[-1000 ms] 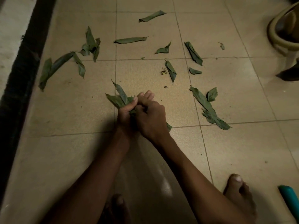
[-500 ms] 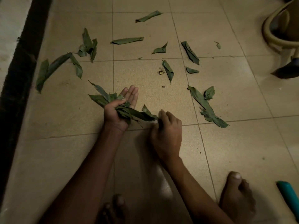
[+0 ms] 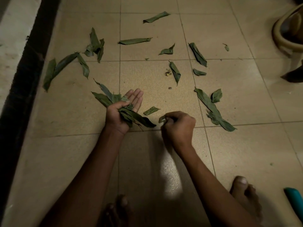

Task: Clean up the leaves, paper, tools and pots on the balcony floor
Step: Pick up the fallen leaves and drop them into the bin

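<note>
Here, in the single head view, the left hand [image 3: 122,112] lies palm up, thumb pressing a bunch of leaves [image 3: 129,114] against the palm while its four fingers stretch straight. The right hand [image 3: 177,124] is curled, pinching one small leaf piece [image 3: 162,119] at the floor [image 3: 246,153]. One loose leaf [image 3: 151,110] lies between the hands; roughly a dozen more lie scattered beyond. Two bare feet and one teal object [image 3: 294,196] sit at the bottom edge.

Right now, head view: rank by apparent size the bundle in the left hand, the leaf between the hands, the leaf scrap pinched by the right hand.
1. Bundle of leaves, held by the left hand
2. Loose leaf
3. Leaf scrap, partly hidden by the right hand
</note>
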